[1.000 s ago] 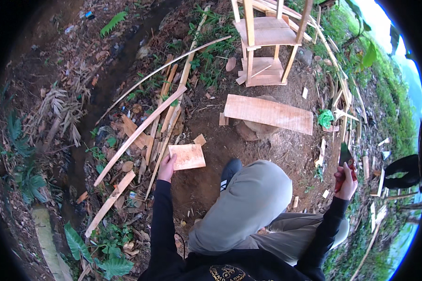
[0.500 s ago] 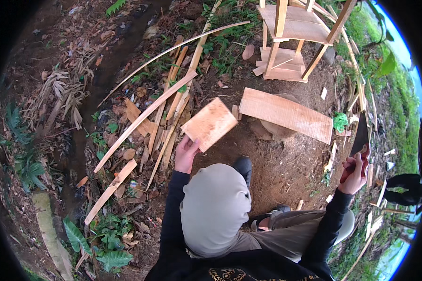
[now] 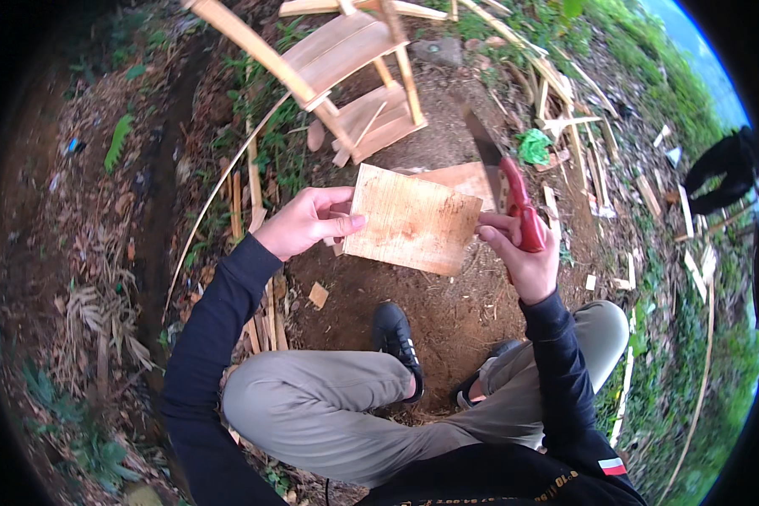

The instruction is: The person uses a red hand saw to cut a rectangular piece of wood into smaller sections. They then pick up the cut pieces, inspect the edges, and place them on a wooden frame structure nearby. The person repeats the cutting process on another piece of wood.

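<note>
Above my knees, a small rectangular wooden board [image 3: 413, 221] with brownish smudges is raised in front of me. My left hand [image 3: 305, 224] pinches its left edge, thumb on the face. The fingertips of my right hand [image 3: 527, 263] meet the board's right edge, while the same hand grips a handsaw [image 3: 523, 207] by its red handle. The saw's dark blade points up and away from me. Partly hidden behind the small board lies a longer plank [image 3: 465, 175].
A wooden frame with shelf boards [image 3: 337, 52] stands at the far side. Loose strips [image 3: 594, 160] and offcuts lie to the right, near a green crumpled plastic piece [image 3: 533, 147]. A small wood scrap [image 3: 318, 294] is on the dirt. Someone in dark clothing [image 3: 721, 173] is at the far right.
The small board has moved right and turned to face me. My right hand has brought the saw in from the right, up to the board's edge. My view has shifted right.
</note>
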{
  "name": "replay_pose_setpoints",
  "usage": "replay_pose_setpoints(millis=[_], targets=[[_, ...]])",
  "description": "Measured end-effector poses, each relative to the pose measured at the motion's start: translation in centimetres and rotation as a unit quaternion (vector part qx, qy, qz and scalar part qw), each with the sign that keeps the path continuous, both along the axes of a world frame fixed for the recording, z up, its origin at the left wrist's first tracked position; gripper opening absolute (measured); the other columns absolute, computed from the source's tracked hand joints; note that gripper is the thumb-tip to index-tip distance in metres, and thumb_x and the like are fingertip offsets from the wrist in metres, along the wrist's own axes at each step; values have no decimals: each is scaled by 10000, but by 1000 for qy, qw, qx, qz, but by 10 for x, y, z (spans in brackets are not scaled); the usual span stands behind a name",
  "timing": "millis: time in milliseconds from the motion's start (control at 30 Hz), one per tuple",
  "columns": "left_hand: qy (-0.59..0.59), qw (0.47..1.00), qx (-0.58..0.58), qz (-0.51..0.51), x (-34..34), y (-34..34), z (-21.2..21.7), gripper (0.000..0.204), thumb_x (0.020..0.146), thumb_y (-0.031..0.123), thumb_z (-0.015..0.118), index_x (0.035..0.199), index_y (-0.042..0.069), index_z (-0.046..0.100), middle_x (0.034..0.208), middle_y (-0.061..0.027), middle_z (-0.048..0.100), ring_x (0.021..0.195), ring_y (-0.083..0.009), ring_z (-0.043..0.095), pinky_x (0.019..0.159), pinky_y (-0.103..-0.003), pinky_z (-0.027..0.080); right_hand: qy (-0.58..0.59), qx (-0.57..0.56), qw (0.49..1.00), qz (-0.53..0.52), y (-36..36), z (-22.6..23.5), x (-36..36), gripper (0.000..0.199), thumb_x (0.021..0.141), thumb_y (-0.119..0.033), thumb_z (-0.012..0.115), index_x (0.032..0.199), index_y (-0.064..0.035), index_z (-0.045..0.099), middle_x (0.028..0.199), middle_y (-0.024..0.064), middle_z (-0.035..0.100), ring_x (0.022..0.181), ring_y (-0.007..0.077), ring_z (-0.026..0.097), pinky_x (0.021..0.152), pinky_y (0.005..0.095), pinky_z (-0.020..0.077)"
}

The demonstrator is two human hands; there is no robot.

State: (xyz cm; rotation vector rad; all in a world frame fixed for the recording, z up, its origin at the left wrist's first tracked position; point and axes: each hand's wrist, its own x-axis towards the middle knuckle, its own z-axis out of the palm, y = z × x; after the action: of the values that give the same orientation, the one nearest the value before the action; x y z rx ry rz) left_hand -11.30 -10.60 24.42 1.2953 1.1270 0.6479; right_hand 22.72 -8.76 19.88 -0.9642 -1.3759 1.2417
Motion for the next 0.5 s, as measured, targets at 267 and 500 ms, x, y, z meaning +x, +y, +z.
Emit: replay_pose_setpoints(millis=[267,500], targets=[[-13,998,-56,-28,33,35,-29,481,974,160,684,1402,-17,553,1279,-37,674,1099,-100,640,992,-277,471,10,-14,998,-68,11,-15,37,365,824,38,774,756,-75,434,876,147,750,771,141,714,679,279,558],[278,906,-246,-202,-91,52,-58,507,920,274,747,1367,66,630,1054,-12,726,917,-108,642,834,-301,523,131,-70,978,-146,14,8,61,340,859,17,769,728,-68,466,768,129,700,695,193,720,661,315,606]])
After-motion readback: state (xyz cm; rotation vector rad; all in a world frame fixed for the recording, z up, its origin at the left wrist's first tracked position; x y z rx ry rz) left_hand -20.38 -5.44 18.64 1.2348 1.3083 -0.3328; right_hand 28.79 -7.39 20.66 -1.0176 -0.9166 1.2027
